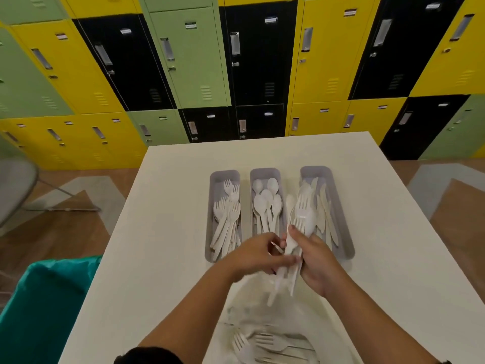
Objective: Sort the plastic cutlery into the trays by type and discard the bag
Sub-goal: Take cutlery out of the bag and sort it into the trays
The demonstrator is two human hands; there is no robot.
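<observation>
A mixed bundle of cutlery [296, 232] is being gripped by the right hand [319, 261] while a piece is being pinched from it by the left hand [256, 254]. The trays [341, 248] are being filled already (forks, spoons, knives), though more forks are being kept in the bag [262, 334] near the table [170, 232] edge.

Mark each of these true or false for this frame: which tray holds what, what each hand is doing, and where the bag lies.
1. The left tray holds forks. True.
2. The middle tray holds knives. False: it holds spoons.
3. The right hand grips a bundle of mixed cutlery. True.
4. The left hand rests flat on the table. False: it pinches a piece in the bundle.
5. The clear bag is already in the green bin. False: it lies on the table with forks inside.
</observation>
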